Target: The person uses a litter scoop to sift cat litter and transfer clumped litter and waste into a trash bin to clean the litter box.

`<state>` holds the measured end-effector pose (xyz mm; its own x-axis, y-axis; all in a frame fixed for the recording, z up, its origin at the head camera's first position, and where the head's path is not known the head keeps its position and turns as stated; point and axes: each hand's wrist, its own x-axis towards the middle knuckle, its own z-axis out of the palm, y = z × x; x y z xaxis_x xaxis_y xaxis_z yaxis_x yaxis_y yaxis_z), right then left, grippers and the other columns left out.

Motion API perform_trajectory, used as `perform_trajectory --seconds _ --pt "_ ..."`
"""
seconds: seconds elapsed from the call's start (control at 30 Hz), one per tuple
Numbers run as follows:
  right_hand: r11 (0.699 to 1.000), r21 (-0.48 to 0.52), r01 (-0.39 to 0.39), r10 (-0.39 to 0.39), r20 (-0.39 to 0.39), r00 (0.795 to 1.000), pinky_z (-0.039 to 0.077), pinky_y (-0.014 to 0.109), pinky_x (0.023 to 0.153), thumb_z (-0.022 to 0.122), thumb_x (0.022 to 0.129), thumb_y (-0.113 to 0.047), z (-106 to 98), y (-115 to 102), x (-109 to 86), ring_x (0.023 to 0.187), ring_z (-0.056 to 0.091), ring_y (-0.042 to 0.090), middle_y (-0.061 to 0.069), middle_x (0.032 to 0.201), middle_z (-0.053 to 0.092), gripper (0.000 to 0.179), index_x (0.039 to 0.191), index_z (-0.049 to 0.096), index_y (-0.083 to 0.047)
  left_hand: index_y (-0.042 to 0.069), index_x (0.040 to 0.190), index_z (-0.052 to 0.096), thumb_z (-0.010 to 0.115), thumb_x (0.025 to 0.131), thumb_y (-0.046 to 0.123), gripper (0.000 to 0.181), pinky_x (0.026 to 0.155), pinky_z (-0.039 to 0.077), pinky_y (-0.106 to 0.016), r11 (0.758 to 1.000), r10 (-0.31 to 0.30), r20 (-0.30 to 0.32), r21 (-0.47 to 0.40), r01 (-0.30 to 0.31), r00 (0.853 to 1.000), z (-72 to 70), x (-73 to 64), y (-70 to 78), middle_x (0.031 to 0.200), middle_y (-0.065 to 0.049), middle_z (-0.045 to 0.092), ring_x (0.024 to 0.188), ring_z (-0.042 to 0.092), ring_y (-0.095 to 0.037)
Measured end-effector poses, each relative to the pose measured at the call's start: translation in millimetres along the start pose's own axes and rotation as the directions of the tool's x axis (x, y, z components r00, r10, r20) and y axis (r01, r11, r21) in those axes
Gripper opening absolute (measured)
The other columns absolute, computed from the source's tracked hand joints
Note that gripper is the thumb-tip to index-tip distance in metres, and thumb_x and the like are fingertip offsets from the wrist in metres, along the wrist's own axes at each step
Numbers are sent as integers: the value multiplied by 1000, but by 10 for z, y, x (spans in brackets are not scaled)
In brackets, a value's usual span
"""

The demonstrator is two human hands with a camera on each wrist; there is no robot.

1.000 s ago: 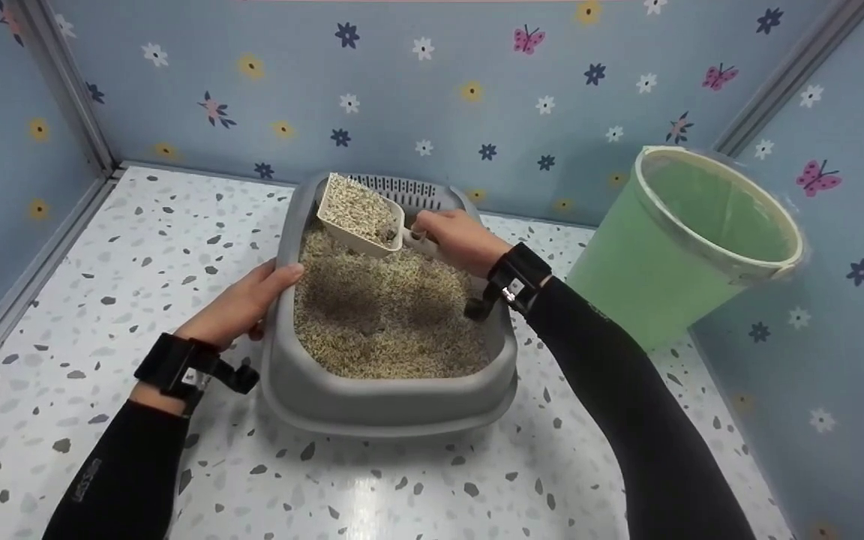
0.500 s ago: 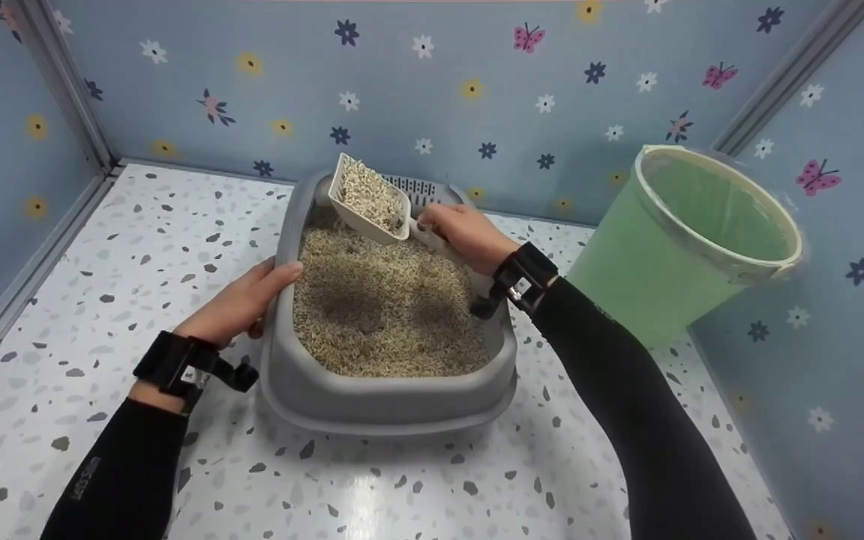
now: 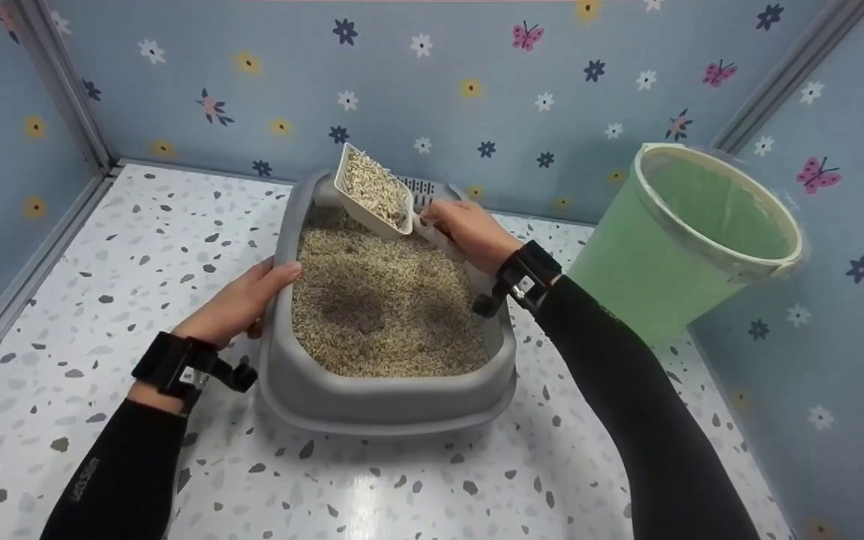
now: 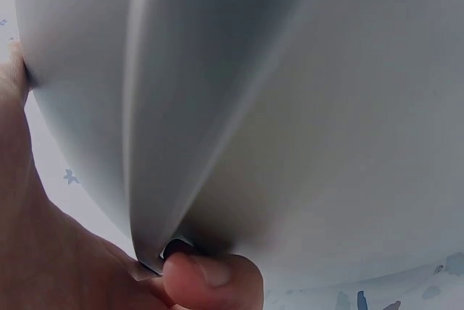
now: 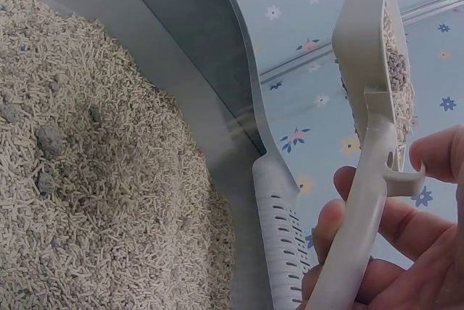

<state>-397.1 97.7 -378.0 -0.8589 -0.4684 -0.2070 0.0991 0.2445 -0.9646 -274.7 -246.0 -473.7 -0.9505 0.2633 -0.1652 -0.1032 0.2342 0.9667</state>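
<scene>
A grey litter box (image 3: 394, 405) filled with pale pellet litter (image 3: 402, 349) stands on the floor. My left hand (image 3: 241, 300) grips its left rim, thumb over the top; in the left wrist view, fingers (image 4: 214, 285) curl beneath the overhanging rim (image 4: 170, 143). My right hand (image 3: 469, 231) holds the handle of a pale litter scoop (image 3: 363, 215) above the back of the box. Heaped in the scoop is litter with some greyer bits, visible in the right wrist view. Grey clumps (image 5: 49, 141) lie on the litter, which also shows darker hollows.
To the right, a green bin (image 3: 627, 277) with a cream rim stands near the corner. Blue flowered walls (image 3: 417, 75) close off the back and both sides. The floor (image 3: 139, 247) is white with grey specks. Slots (image 3: 423, 189) pierce the box's raised back.
The loaded scoop has risen and moved slightly right and toward the back wall, with my right hand following. My left hand keeps its hold on the rim.
</scene>
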Motion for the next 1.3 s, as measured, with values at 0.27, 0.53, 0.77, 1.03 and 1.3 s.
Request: perform_trajectory --seconds 0.27,0.53,0.77,1.03,1.3 --pt "1000 5 20 -20 18 1000 30 25 54 65 109 -24 -5 -1 -17 51 35 11 -4 59 47 27 84 69 -12 14 171 34 45 111 73 85 52 41 -28 1000 -5 -11 22 5 1000 -2 -15 -4 88 -5 56 62 51 -15" --pt "1000 4 28 -28 19 999 32 24 54 65 111 -24 -4 -6 -23 54 38 10 -5 63 51 26 88 71 -12 15 174 30 45 112 71 85 56 51 -31 1000 -2 2 -6 2 1000 -4 -18 -1 99 -12 62 73 64 -20" --pt "992 -127 -9 8 -4 1000 35 23 52 67 110 -33 -48 -66 -43 55 41 9 -6 68 55 29 88 71 -14 14 171 34 45 112 71 83 56 53 -31 1000 -2 7 -14 2 1000 -5 -6 0 98 -12 63 74 66 -21" --pt "938 -346 -33 18 -48 999 34 20 54 68 107 -32 -152 -230 -78 60 43 5 -10 70 54 36 74 66 -19 14 173 31 44 114 68 82 54 51 -30 1000 -1 9 -16 1 1000 -15 3 -7 98 -13 63 69 64 -18" --pt "771 -636 -30 28 -14 1000 29 24 55 67 105 -39 -233 -370 -197 55 31 7 -13 59 36 46 65 51 -24 12 173 29 45 112 72 87 51 45 -28 1000 -13 5 7 13 1000 -4 -10 16 90 -7 59 63 59 -15"
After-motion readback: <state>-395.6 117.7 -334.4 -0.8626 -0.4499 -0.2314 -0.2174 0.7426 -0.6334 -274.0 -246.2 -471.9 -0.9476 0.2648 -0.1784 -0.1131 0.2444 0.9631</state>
